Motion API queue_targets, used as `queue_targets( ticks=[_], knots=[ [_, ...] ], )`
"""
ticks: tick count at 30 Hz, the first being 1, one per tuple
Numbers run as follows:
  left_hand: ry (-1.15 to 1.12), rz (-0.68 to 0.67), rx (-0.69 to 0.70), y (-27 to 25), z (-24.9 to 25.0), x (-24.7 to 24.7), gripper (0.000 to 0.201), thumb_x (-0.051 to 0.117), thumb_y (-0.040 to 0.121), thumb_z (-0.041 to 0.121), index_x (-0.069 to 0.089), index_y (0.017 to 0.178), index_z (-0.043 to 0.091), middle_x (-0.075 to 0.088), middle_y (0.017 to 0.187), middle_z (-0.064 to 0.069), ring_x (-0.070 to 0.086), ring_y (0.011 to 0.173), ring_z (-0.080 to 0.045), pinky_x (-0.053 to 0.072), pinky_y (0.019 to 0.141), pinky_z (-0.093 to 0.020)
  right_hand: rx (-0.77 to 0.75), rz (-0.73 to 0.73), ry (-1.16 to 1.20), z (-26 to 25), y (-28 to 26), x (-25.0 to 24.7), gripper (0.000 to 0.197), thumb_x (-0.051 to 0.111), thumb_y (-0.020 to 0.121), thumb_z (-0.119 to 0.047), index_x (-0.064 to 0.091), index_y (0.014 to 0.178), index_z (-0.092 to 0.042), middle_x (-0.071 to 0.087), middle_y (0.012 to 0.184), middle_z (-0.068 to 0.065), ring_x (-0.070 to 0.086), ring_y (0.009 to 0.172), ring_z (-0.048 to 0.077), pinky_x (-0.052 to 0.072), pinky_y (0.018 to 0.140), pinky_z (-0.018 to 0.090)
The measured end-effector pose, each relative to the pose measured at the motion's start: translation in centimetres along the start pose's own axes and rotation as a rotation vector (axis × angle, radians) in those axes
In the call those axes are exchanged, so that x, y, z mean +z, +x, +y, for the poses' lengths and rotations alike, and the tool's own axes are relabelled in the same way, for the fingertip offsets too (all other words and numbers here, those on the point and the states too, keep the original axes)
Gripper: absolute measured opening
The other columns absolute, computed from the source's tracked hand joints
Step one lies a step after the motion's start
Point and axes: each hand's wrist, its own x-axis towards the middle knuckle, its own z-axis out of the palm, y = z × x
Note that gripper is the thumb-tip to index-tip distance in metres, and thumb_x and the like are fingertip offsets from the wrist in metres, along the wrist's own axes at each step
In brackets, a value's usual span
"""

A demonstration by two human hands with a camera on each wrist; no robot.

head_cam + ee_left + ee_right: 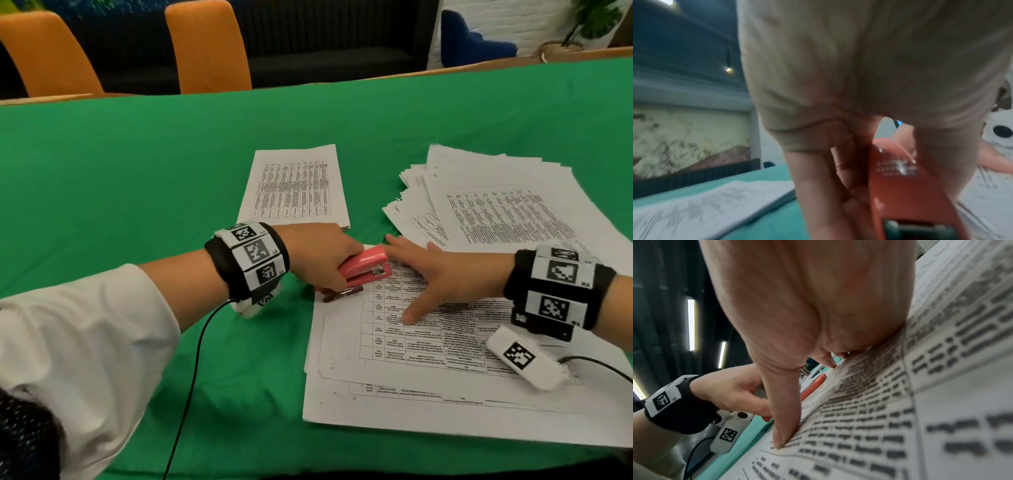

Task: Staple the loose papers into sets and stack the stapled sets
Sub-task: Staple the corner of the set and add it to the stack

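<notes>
Papers (428,346) lying at lower right of the head view on green cloth (137,171), top-left corner seated in the mouth of the stapler (364,269), whose long axis runs from frame left toward the sheet. Left hand (318,255) nearer, clamped round stapler from the left. Right hand (442,274) flat, fingers spread, pressing papers just beside the stapler nose.

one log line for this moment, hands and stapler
left hand: grips pink stapler at paper set corner | right hand: flat, pressing set
</notes>
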Motion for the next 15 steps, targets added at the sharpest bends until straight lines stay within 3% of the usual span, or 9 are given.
queue_targets(
  ticks=[4,8,10,15],
  knots=[
    [-0.012,0.005,0.003,-1.2,-0.9,0.5,0.02,0.066,0.094,0.037,0.05,0.1,0.026,0.055,0.076,0.009,0.05,0.065,-0.008,0.034,0.056,-0.027,0.075,-0.024,-0.016,-0.4,-0.3,-0.1,0.131,0.081,0.069,-0.069,-0.008,0.162,-0.046,-0.023,0.169,-0.019,-0.023,0.156,0.013,-0.021,0.124,0.043],
    [-0.048,0.014,-0.033,-1.9,-1.2,0.8,0.021,0.066,0.093,0.038,0.05,0.099,0.026,0.058,0.079,0.006,0.051,0.066,-0.01,0.036,0.057,-0.028,0.08,-0.021,-0.025,-1.2,-0.6,-0.2,0.129,0.081,0.073,-0.062,-0.008,0.164,-0.041,-0.022,0.169,-0.018,-0.02,0.141,-0.003,-0.023,0.12,0.036],
    [-0.068,0.016,-0.048,-2.2,-1.2,0.8,0.021,0.067,0.092,0.039,0.051,0.098,0.025,0.058,0.078,0.006,0.05,0.066,-0.01,0.035,0.056,-0.029,0.074,-0.015,-0.027,-1.3,-0.6,-0.2,0.128,0.082,0.075,-0.059,-0.007,0.164,-0.039,-0.021,0.169,-0.019,-0.021,0.137,-0.005,-0.023,0.117,0.032],
    [-0.077,0.001,-0.072,-3.2,-1.5,1.0,0.022,0.068,0.091,0.039,0.052,0.095,0.024,0.058,0.077,0.005,0.05,0.065,-0.011,0.034,0.056,-0.03,0.075,-0.013,-0.032,-1.2,-0.7,-0.2,0.13,0.081,0.071,-0.064,-0.007,0.164,-0.041,-0.022,0.168,-0.02,-0.022,0.146,0.0,-0.021,0.12,0.035]
  ],
)
